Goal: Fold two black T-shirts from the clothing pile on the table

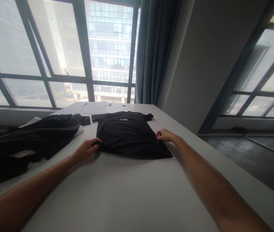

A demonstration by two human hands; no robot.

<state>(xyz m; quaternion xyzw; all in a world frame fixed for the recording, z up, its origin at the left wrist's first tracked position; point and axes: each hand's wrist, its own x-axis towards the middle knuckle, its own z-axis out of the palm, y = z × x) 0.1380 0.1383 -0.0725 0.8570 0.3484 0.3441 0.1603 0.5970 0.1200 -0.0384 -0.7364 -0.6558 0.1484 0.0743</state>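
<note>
Left hand pinching black T-shirt (flat on table), right hand likewise

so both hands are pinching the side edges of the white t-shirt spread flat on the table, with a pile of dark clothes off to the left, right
Not quite: the t-shirt is black, not white, as the head view shows. The rest holds. The left hand and right hand each pinch a side edge of it where it lies spread flat on the table, with a pile of dark clothes off to the left.
</note>
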